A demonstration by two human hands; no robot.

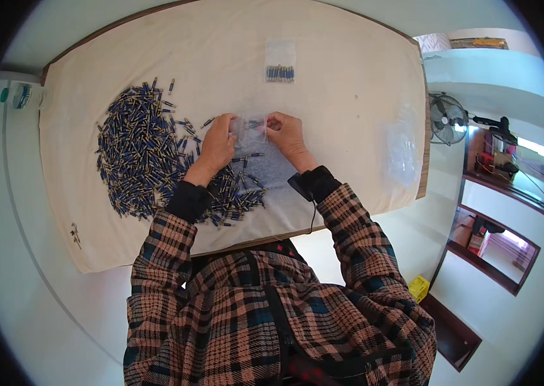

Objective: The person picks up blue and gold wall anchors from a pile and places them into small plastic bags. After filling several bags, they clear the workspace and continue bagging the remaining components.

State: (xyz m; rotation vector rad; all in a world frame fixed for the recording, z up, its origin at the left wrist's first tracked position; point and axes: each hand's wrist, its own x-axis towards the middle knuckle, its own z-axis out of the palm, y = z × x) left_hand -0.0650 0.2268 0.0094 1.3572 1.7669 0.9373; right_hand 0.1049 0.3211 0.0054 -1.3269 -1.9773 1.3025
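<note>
Between my two hands is a small clear plastic bag [250, 134], held over the middle of the cloth-covered table. My left hand [218, 145] pinches its left edge, and my right hand [288, 136] pinches the right edge near the top. A few dark little pieces show at the bag's upper part; whether they lie inside or behind the film I cannot tell. Left of my hands spreads a large pile of small blue rod-shaped pieces with brass-coloured ends [137, 151]. Several more lie loose below the bag, partly hidden by my left forearm.
Farther off lies a clear bag holding a row of the same pieces [280, 73]. Clear plastic bags [402, 153] lie at the table's right. A small dark metal item [75, 235] is near the left front corner. Beyond the table are a bottle [22, 96] and a fan [448, 119].
</note>
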